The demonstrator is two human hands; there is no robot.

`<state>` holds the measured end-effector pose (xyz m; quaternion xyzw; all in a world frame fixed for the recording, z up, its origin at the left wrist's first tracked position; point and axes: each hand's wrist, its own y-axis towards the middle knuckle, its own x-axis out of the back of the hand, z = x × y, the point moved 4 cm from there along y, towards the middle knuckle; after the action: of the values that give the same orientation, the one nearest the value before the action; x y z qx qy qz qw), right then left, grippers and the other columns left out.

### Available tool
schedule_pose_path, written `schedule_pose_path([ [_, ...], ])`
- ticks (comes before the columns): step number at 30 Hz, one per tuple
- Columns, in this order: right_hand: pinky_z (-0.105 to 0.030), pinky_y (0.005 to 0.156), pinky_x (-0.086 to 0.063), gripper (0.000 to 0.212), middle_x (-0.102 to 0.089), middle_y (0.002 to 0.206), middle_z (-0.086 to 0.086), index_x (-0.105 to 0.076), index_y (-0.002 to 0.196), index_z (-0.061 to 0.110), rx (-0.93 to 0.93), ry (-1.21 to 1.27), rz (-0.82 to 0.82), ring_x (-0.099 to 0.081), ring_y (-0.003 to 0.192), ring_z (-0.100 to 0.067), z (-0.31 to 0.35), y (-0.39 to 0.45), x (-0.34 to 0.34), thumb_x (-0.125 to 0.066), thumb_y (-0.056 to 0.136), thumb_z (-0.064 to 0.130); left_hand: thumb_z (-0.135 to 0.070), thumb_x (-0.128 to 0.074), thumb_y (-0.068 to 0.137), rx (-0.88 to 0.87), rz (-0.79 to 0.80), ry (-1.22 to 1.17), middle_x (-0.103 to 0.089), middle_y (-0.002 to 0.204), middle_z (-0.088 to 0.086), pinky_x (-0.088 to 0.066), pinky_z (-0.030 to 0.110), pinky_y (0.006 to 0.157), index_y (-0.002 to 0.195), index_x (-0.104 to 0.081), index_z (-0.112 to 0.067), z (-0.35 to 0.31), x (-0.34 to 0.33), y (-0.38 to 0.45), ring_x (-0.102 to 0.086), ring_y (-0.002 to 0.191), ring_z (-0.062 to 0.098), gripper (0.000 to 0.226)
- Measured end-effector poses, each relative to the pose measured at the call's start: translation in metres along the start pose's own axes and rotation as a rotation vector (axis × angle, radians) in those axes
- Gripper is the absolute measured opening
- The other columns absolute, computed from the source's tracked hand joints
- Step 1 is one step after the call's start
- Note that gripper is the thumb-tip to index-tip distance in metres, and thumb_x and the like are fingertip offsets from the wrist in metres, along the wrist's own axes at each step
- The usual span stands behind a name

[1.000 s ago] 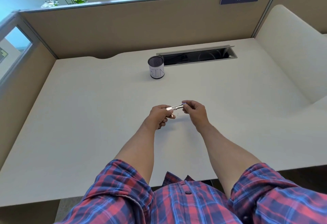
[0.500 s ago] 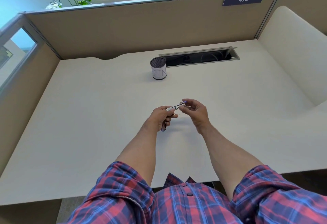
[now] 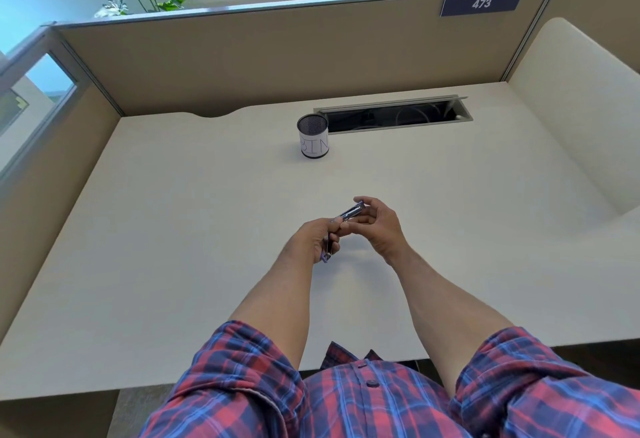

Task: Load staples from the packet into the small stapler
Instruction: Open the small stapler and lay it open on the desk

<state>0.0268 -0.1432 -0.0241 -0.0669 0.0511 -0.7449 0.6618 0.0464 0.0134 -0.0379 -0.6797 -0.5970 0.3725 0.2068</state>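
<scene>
- The left hand [image 3: 317, 237] is gripping the small stapler [image 3: 351, 212] at its hinge end, the purple base hanging below the fist.
- The right hand [image 3: 377, 226] is pinching the metal arm, probably swinging it open for loading.
- The staple packet is not showing.
- The mesh bin [image 3: 312, 136] is standing well beyond on the counter [image 3: 173, 230], out of the way.

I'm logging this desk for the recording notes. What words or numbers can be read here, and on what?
"473": white digits on the dark plate at the top of the rear partition.
"BIN": on the white label round the mesh cup on the desk.
The small stapler in the hands shows no readable text.
</scene>
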Motion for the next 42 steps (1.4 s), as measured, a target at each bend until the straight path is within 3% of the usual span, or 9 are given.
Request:
schedule_pose_path([
  [4,-0.029,0.089,-0.061,0.064,-0.069,0.116,-0.022,-0.060,0.135,0.011,-0.005,-0.061,-0.001,-0.074,0.088,-0.015,-0.002,-0.001,-0.001,-0.086,0.077,0.000,-0.006,-0.058,0.101,0.045,0.000,-0.044,-0.070,0.073,0.011,-0.044,0.016,0.037,0.105,-0.063,-0.011,0.002,0.002,-0.002,-0.041,0.036,0.002,0.008],
  [8,-0.021,0.081,-0.057,0.077,-0.065,0.115,0.001,-0.058,0.139,0.016,0.002,-0.123,0.018,-0.071,0.083,-0.002,-0.001,-0.004,-0.003,-0.094,0.071,0.008,0.000,-0.054,0.099,0.078,-0.010,-0.084,-0.065,0.057,0.006,-0.045,0.016,0.037,0.099,-0.063,-0.013,0.005,0.004,0.000,-0.040,0.033,0.003,0.015],
  [15,-0.013,0.075,-0.054,0.080,-0.069,0.107,-0.004,-0.056,0.142,0.006,0.005,-0.196,0.022,-0.070,0.080,0.005,-0.003,-0.002,-0.004,-0.094,0.072,0.009,-0.007,-0.057,0.101,0.104,0.017,-0.075,-0.068,0.067,0.009,-0.042,0.016,0.035,0.096,-0.062,-0.012,0.008,0.005,0.001,-0.039,0.033,0.002,0.009],
  [19,-0.024,0.088,-0.057,0.079,-0.069,0.112,-0.004,-0.054,0.145,0.008,0.016,-0.236,0.013,-0.072,0.096,-0.009,-0.004,-0.002,-0.005,-0.092,0.076,0.018,-0.006,-0.059,0.100,0.093,0.010,-0.052,-0.070,0.088,0.016,-0.042,0.016,0.036,0.098,-0.065,-0.013,0.006,0.007,0.001,-0.038,0.034,0.002,0.009],
  [23,-0.022,0.084,-0.055,0.070,-0.068,0.109,-0.003,-0.057,0.140,0.007,0.031,-0.247,0.023,-0.070,0.089,-0.009,-0.001,-0.001,-0.007,-0.090,0.080,0.023,-0.019,-0.062,0.102,0.098,0.052,0.014,-0.059,0.071,0.004,-0.038,0.015,0.039,0.098,-0.064,-0.013,0.005,0.006,-0.001,-0.037,0.037,0.002,0.008],
  [29,-0.033,0.075,-0.045,0.041,-0.064,0.079,-0.006,-0.061,0.102,-0.005,0.007,-0.212,0.027,-0.057,0.075,-0.015,-0.004,-0.001,-0.003,-0.084,0.086,0.025,-0.022,-0.053,0.107,0.107,0.151,0.068,-0.047,0.066,-0.001,-0.032,0.017,0.036,0.116,-0.060,-0.001,0.004,0.004,-0.004,-0.032,0.036,0.003,0.025],
  [32,-0.036,0.076,-0.042,0.039,-0.062,0.081,-0.007,-0.063,0.105,-0.008,-0.007,-0.144,0.005,-0.053,0.077,-0.018,-0.005,-0.002,-0.001,-0.080,0.089,0.024,-0.021,-0.056,0.105,0.128,0.192,0.114,-0.045,0.059,-0.004,-0.030,0.017,0.035,0.111,-0.061,-0.001,0.004,0.003,-0.007,-0.029,0.036,0.003,0.021],
  [38,-0.039,0.082,-0.047,0.032,-0.062,0.085,-0.009,-0.071,0.108,0.004,-0.069,-0.053,-0.009,-0.056,0.081,-0.022,-0.012,-0.001,0.002,-0.082,0.089,0.027,-0.027,-0.057,0.104,0.125,0.159,0.296,-0.040,0.056,-0.006,-0.024,0.017,0.033,0.116,-0.063,-0.004,0.003,0.007,-0.008,-0.024,0.037,0.004,0.027],
  [42,-0.037,0.088,-0.052,0.047,-0.066,0.093,-0.006,-0.068,0.118,0.004,-0.097,-0.059,0.000,-0.062,0.085,-0.017,-0.016,-0.004,0.004,-0.089,0.082,0.026,-0.038,-0.059,0.103,0.094,0.148,0.389,-0.033,0.055,-0.008,-0.021,0.017,0.034,0.110,-0.066,-0.007,0.001,0.005,-0.010,-0.023,0.038,0.004,0.032],
])
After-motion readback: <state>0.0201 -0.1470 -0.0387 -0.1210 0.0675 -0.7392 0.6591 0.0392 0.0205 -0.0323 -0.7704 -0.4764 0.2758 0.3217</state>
